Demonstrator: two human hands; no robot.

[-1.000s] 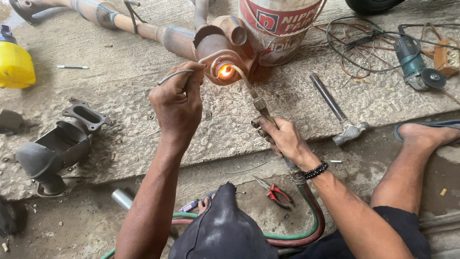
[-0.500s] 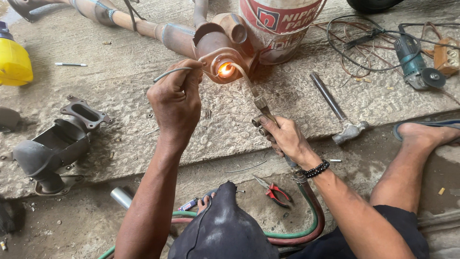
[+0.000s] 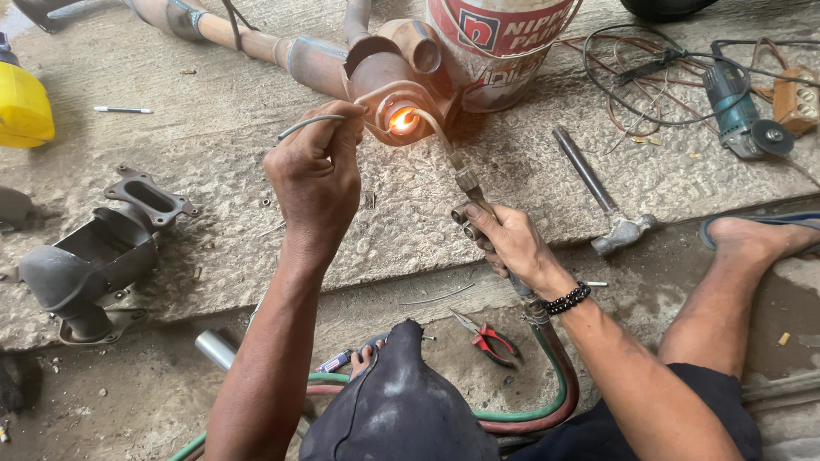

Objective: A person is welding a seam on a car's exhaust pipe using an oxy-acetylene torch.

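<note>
Left hand (image 3: 316, 175) has a closed grip on a thin filler rod (image 3: 309, 125), pinched between fingers and thumb; the rod's tip points at the glowing spot (image 3: 401, 119). Right hand (image 3: 511, 242) is wrapped shut around the handle of a gas torch (image 3: 465, 182); its bent nozzle reaches up to the same glowing spot. The glow sits on the flange of a rusty exhaust pipe (image 3: 342, 68), which lies on the concrete floor (image 3: 213, 154).

Taking the exhaust pipe as landmark: a paint bucket (image 3: 500, 47) stands just right of it, touching or nearly so. A hammer (image 3: 598, 196) lies below-right, and an angle grinder (image 3: 739, 107) with tangled wires lies far right. A cast metal manifold (image 3: 98, 256) is well down-left, a yellow container (image 3: 24, 107) far left. Red-handled pliers (image 3: 487, 337) and red and green hoses (image 3: 547, 401) lie well below it, near the person's lap. A bare foot (image 3: 752, 239) rests to the lower right.
</note>
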